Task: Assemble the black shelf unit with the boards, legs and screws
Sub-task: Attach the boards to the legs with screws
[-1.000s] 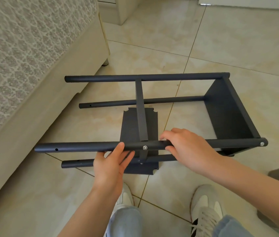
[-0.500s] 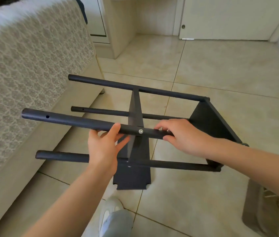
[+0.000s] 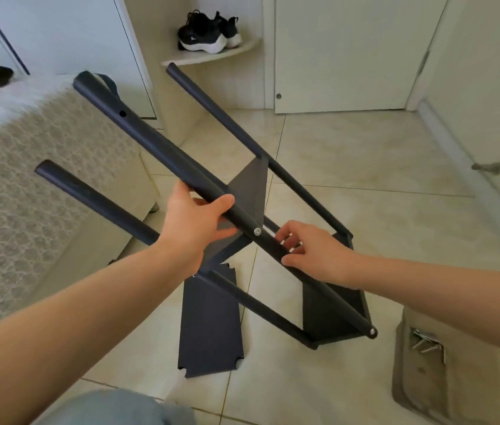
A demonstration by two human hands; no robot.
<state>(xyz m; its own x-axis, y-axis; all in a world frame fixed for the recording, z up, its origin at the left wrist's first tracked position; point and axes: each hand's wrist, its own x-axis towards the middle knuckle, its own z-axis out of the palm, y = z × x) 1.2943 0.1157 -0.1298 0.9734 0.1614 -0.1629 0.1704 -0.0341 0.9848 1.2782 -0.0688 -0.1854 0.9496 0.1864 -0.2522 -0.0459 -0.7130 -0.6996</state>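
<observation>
Left hand [image 3: 192, 223], right hand [image 3: 319, 256]: both curled

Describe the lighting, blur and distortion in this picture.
Head view: soft, even daylight, faint shadows; pale sheen on the floor tiles; the white fur throw is nearly blown out; the door leans from wide-angle distortion; slight softness overall, yet the left hand and right hand gripping the leg read clearly.

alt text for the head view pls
The left hand and right hand grip one leg of a tilted, half-built black shelf unit, either side of a screw. A loose board lies on the tiled floor beneath; a bed is at left.
</observation>
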